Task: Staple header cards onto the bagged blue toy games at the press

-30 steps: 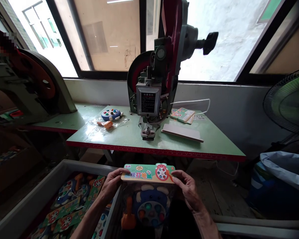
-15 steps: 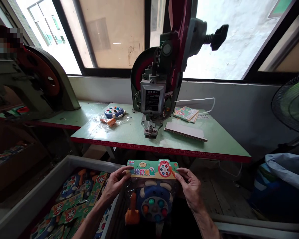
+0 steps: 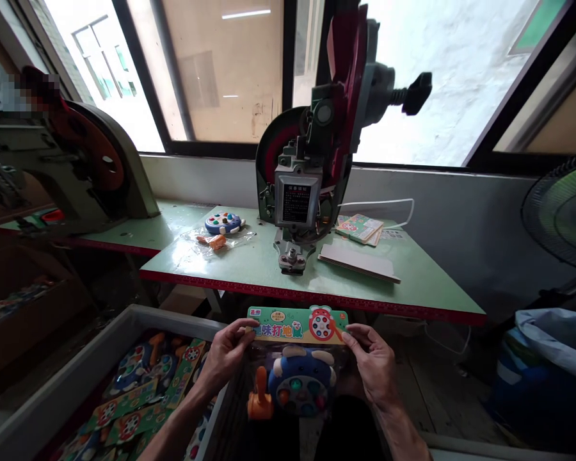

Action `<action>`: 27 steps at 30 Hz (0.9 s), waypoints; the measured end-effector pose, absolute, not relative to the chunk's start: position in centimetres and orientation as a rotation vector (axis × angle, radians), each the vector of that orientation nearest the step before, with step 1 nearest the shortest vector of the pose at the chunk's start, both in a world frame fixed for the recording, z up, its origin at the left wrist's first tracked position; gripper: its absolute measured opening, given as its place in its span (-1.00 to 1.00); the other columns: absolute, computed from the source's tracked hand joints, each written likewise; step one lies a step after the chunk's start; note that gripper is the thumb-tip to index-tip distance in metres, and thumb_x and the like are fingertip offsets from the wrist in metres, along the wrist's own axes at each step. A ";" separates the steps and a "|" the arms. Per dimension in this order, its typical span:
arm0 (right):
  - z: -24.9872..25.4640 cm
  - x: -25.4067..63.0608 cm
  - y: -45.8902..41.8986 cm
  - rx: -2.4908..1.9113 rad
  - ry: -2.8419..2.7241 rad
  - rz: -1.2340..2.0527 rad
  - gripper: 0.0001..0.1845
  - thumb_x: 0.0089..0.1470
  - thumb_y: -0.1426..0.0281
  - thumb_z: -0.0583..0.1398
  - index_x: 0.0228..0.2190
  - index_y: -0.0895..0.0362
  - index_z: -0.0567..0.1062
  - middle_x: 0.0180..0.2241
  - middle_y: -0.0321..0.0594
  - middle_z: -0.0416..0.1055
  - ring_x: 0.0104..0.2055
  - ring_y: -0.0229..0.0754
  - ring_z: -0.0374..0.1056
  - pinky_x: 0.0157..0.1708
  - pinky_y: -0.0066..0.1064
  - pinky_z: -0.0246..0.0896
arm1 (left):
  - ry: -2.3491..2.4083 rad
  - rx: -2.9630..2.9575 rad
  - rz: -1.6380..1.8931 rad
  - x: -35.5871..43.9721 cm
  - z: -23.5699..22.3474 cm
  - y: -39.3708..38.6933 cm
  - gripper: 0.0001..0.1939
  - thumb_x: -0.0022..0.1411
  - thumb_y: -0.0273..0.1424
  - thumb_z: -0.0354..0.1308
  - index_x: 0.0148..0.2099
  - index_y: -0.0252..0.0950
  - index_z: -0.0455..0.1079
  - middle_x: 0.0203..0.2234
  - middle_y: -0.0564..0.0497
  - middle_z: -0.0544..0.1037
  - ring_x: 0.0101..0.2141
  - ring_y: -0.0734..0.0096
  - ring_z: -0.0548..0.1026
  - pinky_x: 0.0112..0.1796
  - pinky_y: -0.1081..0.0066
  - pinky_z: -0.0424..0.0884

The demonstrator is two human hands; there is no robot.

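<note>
Between my hands hangs a bagged toy with a printed green header card across its top. Inside the clear bag are a round blue animal-shaped toy with coloured knobs and an orange toy hammer. My left hand pinches the card's left end between thumb and fingers. At the right end, my right hand grips the card the same way. Beyond the card stands a red and green stapling-type press on the green table, its lower head apart from the card.
A grey bin of similar bagged toys stands at lower left. On the table lie a loose blue toy, a bagged orange hammer, folded white cards and printed cards. A fan and blue sack stand right.
The view has tilted up slightly, so the table and press appear lower. Both hands still hold the header card; the hanging toy and hammer have swung a little upward and right in view.
</note>
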State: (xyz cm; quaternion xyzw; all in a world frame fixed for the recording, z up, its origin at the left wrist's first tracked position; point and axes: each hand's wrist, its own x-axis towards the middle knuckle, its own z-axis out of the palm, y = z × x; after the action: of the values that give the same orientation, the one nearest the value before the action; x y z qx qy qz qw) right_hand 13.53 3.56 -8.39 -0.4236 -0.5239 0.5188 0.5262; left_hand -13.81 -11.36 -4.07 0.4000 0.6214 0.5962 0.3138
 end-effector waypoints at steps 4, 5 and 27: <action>-5.7 12.8 6.0 -0.938 -1.176 1.219 -0.59 -0.25 0.11 0.53 -0.40 0.07 0.60 -0.43 -0.25 0.59 -0.38 -0.13 0.49 -0.40 -0.35 0.45 | 1.555 1.090 1.597 -14.2 -1.8 -8.6 -0.73 0.20 -0.22 0.30 -0.14 -0.28 0.54 -0.59 0.08 0.54 -0.54 0.34 0.54 -0.44 0.41 0.48; -5.0 12.6 6.8 -0.923 -1.147 1.225 -0.58 -0.30 0.12 0.54 -0.42 0.07 0.60 -0.45 -0.26 0.59 -0.40 -0.15 0.47 -0.41 -0.35 0.44 | 1.541 1.097 1.610 -14.3 -1.2 -7.6 -0.74 0.18 -0.23 0.30 -0.15 -0.29 0.53 -0.59 0.08 0.54 -0.55 0.35 0.54 -0.45 0.41 0.48; 1.1 9.6 20.1 -0.867 -1.123 1.221 -0.49 -0.46 0.18 0.57 -0.44 0.15 0.58 -0.57 -0.26 0.54 -0.56 -0.23 0.38 -0.58 -0.41 0.32 | 1.386 0.992 1.798 -17.1 3.3 8.7 -0.75 0.10 -0.44 0.22 -0.25 -0.18 0.18 -0.70 0.16 0.49 -0.71 0.48 0.39 -0.65 0.52 0.24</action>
State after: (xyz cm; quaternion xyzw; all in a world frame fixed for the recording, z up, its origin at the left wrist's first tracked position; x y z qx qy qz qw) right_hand 9.58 20.05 1.09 -0.3729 -0.4831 0.5252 0.5930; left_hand -17.14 8.72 3.27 0.3785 0.5289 0.6860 0.3263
